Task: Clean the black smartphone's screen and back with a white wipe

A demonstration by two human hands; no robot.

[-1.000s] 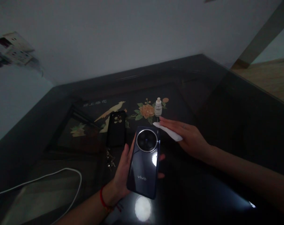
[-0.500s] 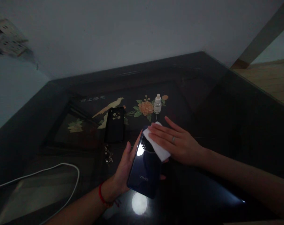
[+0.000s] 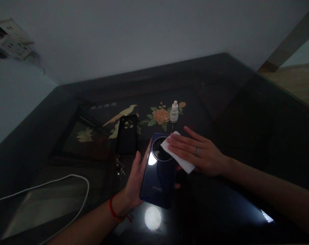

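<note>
Dark, glossy table (image 3: 228,112) fills most of my view, running back to a pale wall (image 3: 134,37), and the light is dim. Above it I hold the phone (image 3: 158,183), its blue back towards me, tilted, with the round lens (image 3: 158,148) at the far end and the lettering at the near end. My left hand (image 3: 135,183) grasps it from beneath: thumb along the left edge, fingertips showing past the right. A red bracelet (image 3: 113,211) circles that wrist. My right hand (image 3: 204,154) holds a white cloth (image 3: 185,164) under nearly straight fingers, at the phone's upper right, covering part of the lens; its thumb is hidden from me. One finger wears a ring (image 3: 197,150). Left of the phone lies a black case (image 3: 127,139), with metal trinkets (image 3: 120,169) at its near end. Beyond the phone, slightly to the right, a small bottle (image 3: 174,115) stands upright beside a printed flower (image 3: 161,116). Well to the phone's left, a white cable (image 3: 79,176) curves across the table.
</note>
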